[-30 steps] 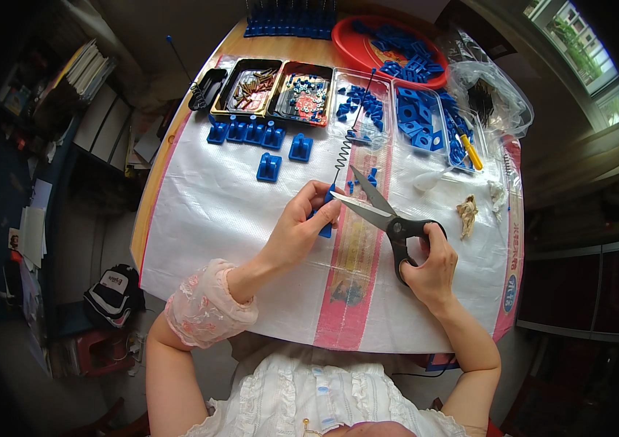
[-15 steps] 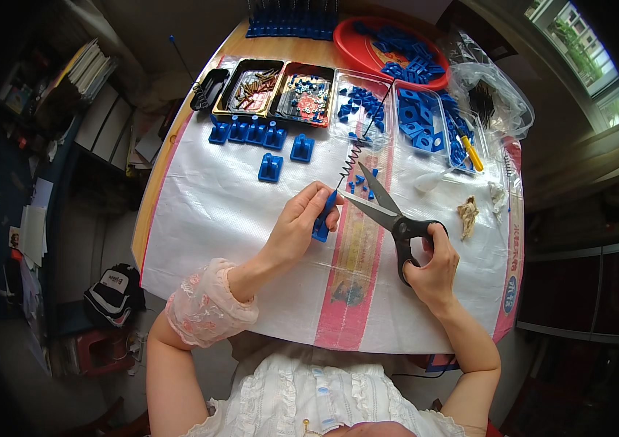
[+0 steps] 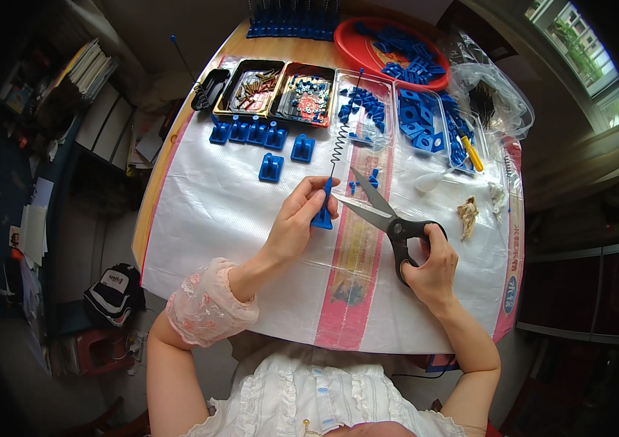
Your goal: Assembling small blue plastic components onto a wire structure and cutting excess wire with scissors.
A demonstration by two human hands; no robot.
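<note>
My left hand (image 3: 298, 215) pinches a blue plastic piece with a flat foot (image 3: 322, 218), from whose tip a dark coiled spring wire (image 3: 338, 146) rises away from me. The wire ends in a small blue tip over a clear tray. In my right hand (image 3: 431, 268) is a pair of black-handled scissors (image 3: 389, 218), fingers and thumb through the loops. The blades are spread and point toward the blue piece, just right of my left fingers. A few small blue parts (image 3: 373, 177) lie beyond the blades.
Black trays hold brass-coloured screws (image 3: 258, 91) and small nuts (image 3: 309, 95). Clear trays of blue parts (image 3: 418, 124) stand alongside, with a yellow-handled tool (image 3: 471, 153). Blue bases (image 3: 271, 167) sit at the left. A red basin (image 3: 342, 44) is at the back. A crumpled cloth (image 3: 468, 216) lies right.
The blue piece and its spring wire have swung to the left and stand more upright. The scissors have shifted slightly left, blades still spread.
</note>
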